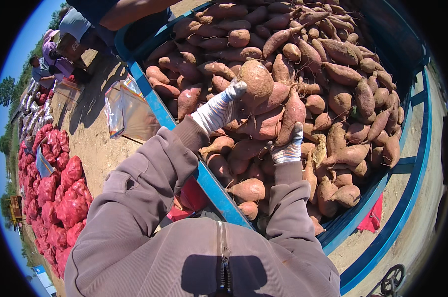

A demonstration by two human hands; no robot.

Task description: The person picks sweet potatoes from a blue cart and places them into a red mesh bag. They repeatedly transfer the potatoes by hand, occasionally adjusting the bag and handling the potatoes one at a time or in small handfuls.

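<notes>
Before me lies a large heap of sweet potatoes [342,100] inside a blue metal-sided cart [212,189]. In a striped knit glove, my left hand [220,107] grips a cluster of joined sweet potatoes from its left side, the thumb against a big round root [255,82]. My right hand [289,144], gloved the same way, holds the cluster's lower right, with its thumb on an elongated reddish root [292,117]. The fingers of both hands are partly hidden beneath the roots.
Many full red bags [66,208] are piled on the ground at left, with white net sacks [32,96] beyond. Clear plastic bags [129,107] lie beside the cart. Several people [73,26] are at upper left; one person's arm [131,13] reaches near the cart's far corner. Blue rails [426,141] curve along the right.
</notes>
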